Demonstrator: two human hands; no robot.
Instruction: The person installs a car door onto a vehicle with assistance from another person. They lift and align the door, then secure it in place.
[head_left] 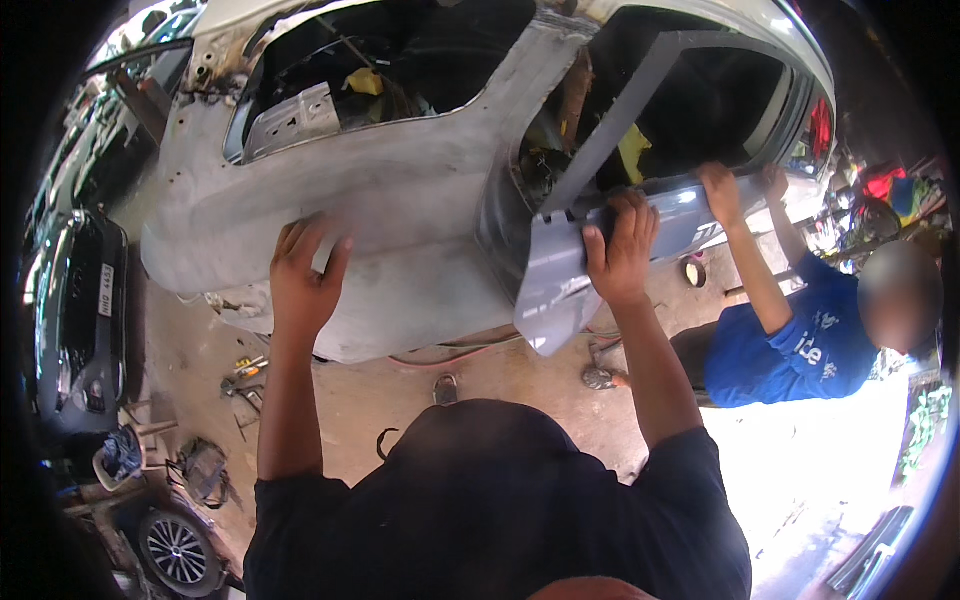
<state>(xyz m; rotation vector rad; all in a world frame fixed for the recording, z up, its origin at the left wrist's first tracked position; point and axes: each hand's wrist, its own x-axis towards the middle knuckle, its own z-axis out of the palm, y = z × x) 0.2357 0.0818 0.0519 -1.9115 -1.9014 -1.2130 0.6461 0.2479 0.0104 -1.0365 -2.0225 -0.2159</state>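
Observation:
My left hand (308,262) is raised in front of the bare grey body panel (420,200) of a car, fingers apart and slightly curled, holding nothing. Whether it touches the metal I cannot tell. With its fingers hooked over the window-sill edge, my right hand (622,250) grips a grey car door (555,275). The door has an angled window frame (615,125) and stands out from the car's side at its near end. Farther right, a co-worker's hands (720,195) hold the same sill.
A co-worker in a blue shirt (800,340) is at the right. Tools (245,380) and a reddish hose (450,352) lie on the floor below the car. At the left are a dark bumper (75,320), a bag (203,472) and a wheel (180,550).

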